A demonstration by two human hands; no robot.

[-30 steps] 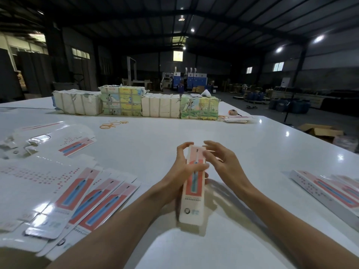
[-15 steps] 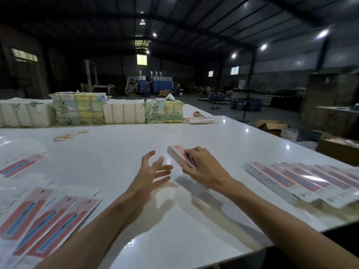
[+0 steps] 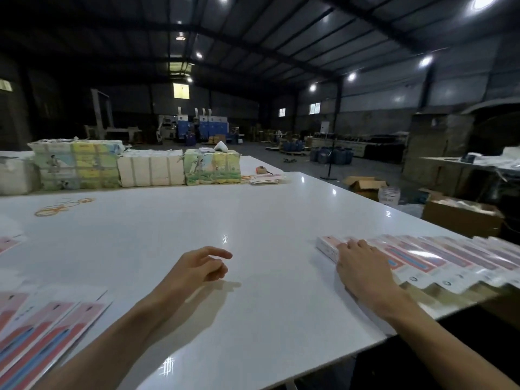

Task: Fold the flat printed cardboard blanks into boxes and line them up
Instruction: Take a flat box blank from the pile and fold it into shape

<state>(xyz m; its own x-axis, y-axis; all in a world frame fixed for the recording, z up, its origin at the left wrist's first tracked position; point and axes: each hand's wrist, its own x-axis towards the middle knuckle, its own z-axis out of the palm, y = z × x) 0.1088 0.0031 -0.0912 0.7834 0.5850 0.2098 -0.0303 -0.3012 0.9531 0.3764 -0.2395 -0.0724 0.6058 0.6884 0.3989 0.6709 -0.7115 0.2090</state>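
A row of folded pink-and-white boxes (image 3: 439, 256) lies side by side along the right edge of the white table (image 3: 197, 226). My right hand (image 3: 363, 267) rests flat on the leftmost folded box (image 3: 327, 246), fingers spread over its top. My left hand (image 3: 202, 264) hovers over the table's middle, fingers loosely curled, holding nothing. Flat printed blanks (image 3: 42, 327) fan out at the lower left, with more blanks (image 3: 8, 243) at the left edge.
Wrapped bundles of printed stock (image 3: 76, 164) line the table's far edge. Rubber bands (image 3: 60, 206) lie at the far left and a thin stack of cards (image 3: 267, 178) at the far right. Cardboard cartons (image 3: 461, 218) stand on the floor beyond the right edge.
My right hand carried the folded box to the right and set it down at the left end of the row. My left hand let go and stayed near the middle, fingers curling.
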